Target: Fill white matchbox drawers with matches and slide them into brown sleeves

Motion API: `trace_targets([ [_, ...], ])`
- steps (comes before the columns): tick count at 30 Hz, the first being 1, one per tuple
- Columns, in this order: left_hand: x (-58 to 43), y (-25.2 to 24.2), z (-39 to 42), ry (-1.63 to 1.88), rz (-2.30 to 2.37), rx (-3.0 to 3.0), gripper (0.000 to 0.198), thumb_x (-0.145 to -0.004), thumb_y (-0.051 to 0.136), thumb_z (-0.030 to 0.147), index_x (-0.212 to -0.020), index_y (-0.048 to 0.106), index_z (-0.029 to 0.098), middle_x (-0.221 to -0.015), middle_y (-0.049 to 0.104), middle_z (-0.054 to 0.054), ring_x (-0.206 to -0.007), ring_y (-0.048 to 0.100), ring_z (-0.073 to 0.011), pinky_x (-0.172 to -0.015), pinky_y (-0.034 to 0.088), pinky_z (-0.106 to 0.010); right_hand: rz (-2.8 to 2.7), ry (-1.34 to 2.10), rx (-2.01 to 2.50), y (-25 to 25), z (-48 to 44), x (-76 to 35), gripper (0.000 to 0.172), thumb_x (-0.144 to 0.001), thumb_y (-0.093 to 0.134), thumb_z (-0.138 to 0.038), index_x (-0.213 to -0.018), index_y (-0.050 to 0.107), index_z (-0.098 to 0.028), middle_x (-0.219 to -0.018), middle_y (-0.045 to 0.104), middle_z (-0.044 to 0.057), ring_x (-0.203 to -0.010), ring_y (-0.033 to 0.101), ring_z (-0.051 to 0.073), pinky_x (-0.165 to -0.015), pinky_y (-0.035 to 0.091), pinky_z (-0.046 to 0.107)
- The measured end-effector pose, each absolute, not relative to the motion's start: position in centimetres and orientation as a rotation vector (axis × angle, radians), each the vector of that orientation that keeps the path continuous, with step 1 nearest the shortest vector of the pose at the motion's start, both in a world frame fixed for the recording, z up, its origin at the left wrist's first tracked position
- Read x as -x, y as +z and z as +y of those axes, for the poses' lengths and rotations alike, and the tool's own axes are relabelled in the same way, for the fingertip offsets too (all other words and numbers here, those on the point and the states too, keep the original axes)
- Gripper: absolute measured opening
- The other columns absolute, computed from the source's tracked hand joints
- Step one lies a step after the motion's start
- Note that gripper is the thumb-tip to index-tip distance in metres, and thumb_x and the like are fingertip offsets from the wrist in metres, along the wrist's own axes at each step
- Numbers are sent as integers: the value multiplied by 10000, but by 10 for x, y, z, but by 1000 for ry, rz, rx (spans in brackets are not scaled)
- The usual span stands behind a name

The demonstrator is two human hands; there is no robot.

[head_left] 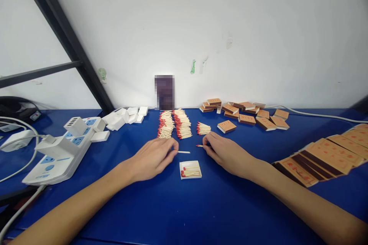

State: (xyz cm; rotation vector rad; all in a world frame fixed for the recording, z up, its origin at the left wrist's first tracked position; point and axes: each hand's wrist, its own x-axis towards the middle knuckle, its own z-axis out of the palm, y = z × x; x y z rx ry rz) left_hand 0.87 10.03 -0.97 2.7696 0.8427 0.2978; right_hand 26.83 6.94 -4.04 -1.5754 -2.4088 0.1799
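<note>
Between the thumb and fingers of my left hand [155,157] is a matchstick [184,152], its pale end pointing right. My right hand [222,149] pinches another match [199,146], whose red head points left. Below and between the hands lies a small white tray [191,176] holding several red-headed matches [191,171]. Beyond my left hand are two long piles of matches [166,123] [182,123]. A smaller pile [204,128] is just beyond my right fingertips. A closed brown matchbox [227,126] sits to the right of it.
Several brown matchboxes [246,119] lie at the back right, and flattened box sleeves [327,155] overlap at the right. White trays [116,121] are heaped at the back left, beside a power strip [61,164] with plugs and cables. A pixelated dark rectangle [165,92] stands against the wall.
</note>
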Motion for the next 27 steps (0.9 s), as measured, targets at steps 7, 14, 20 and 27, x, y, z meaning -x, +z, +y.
trace_targets([
  [7,-9,-18,97,197,903,-2825,244,-998,357,335,-1148,511,218,-948,661,-42,-857,619,-211,-784,449,-353,-2371,265,1524,-39,69,-272,155,-985,382,-215,-895,508,-204,-934,609,54,-744,589,167,-672,457,304],
  [14,17,-18,133,157,1005,-3006,260,-991,378,297,-1171,542,206,-1003,667,-67,-881,621,-225,-800,432,-359,-2346,384,1337,-20,50,-255,127,-988,411,-261,-919,504,-211,-919,599,39,-761,556,160,-649,433,284],
  [20,20,-14,137,112,946,-2990,256,-1011,335,296,-1040,576,213,-960,656,-39,-838,597,-193,-781,403,-335,-2498,328,1185,-15,33,-235,80,-925,448,-160,-888,507,-200,-905,606,33,-706,543,150,-658,425,293],
  [27,19,-17,138,163,914,-2978,250,-1009,339,278,-988,576,200,-947,646,-40,-842,582,-189,-769,399,-326,-2426,232,1262,-19,44,-247,95,-959,413,-214,-944,507,-208,-896,639,29,-714,569,162,-657,420,293],
])
